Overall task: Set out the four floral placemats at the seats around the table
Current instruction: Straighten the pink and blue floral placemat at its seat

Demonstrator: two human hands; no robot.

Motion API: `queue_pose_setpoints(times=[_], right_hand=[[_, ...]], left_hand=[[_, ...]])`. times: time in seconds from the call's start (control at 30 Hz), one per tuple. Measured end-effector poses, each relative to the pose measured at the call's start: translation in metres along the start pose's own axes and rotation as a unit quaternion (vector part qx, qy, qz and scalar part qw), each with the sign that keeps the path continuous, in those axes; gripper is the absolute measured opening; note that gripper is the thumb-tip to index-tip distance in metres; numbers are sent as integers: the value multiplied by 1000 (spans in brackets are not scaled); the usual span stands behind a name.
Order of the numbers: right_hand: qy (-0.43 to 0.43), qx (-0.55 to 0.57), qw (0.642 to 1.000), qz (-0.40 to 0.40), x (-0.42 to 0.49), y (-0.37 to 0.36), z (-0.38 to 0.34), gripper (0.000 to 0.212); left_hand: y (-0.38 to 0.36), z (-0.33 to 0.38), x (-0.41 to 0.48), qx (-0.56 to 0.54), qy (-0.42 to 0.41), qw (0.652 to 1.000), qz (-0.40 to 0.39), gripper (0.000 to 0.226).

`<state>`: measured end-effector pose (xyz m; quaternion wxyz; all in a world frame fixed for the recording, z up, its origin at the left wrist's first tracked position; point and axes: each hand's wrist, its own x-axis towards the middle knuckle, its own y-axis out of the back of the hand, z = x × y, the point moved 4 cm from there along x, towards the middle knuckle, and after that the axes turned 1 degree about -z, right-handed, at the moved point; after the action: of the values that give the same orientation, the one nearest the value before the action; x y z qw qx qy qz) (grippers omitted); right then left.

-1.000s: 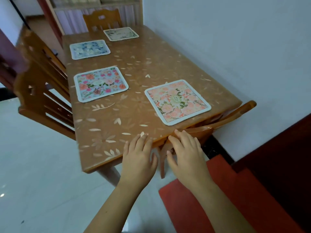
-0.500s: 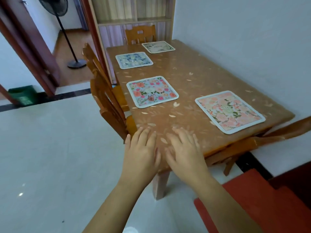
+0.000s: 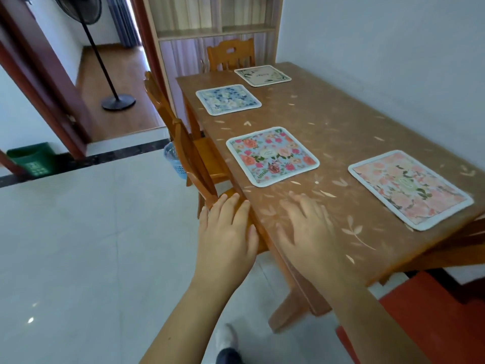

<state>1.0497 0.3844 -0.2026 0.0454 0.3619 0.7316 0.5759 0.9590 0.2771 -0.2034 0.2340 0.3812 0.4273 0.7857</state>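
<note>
- Leaf-patterned wooden worktop (image 3: 328, 122) fills the right of the view against a white wall, with a doorway and a fan stand (image 3: 118, 101) off to the left.
- Within the last second the view has swung leftward. Both hands have slid from the short edge by the peach placemat (image 3: 409, 189) to the corner beside the side chair (image 3: 189, 158).
- Left grip (image 3: 225, 232) has straight fingers, holds nothing, and is now off the worktop over the chair back.
- Right grip (image 3: 307, 232) has its fingers spread above the corner and is empty.
- No mat has shifted. The peach one lies at the near end, and the multicoloured floral placemat (image 3: 273, 156) and blue-and-white placemat (image 3: 228, 99) lie along the left side. The cream placemat (image 3: 262, 75) lies before the far chair (image 3: 231, 55).
- With all four at seats, the setting-out looks finished.
- Motion blur hides whether the right grip touches the worktop, and I cannot tell if the left fingertips meet the chair rail.
- The near-end chair (image 3: 459, 245) is mostly under the worktop and cut off by the frame.
- The cream mat's lettering is too small to read.
</note>
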Motion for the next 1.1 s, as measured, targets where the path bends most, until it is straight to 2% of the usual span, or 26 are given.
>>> queue_pose_setpoints(times=[0.27, 0.47, 0.6, 0.7, 0.87, 1.1], right_hand=[[-35, 6, 999, -4, 104, -49, -28, 39], [-34, -1, 999, -1, 170, -80, -50, 44], [-55, -10, 998, -6, 200, -103, -62, 44], [-89, -30, 995, -22, 229, -120, -68, 39], [-140, -51, 989, 20, 283, -146, -101, 36], [-221, -79, 970, 58, 342, -169, -153, 37]], left_hand=[[-8, -69, 105, 21, -18, 999, -26, 37], [-19, -126, 162, -2, 24, 999, -35, 37], [-29, -163, 196, -11, 17, 998, -52, 37], [-35, -189, 231, -20, -12, 998, -57, 38], [-38, -240, 285, -36, -101, 991, -73, 36], [-38, -300, 360, -82, -187, 971, -123, 41]])
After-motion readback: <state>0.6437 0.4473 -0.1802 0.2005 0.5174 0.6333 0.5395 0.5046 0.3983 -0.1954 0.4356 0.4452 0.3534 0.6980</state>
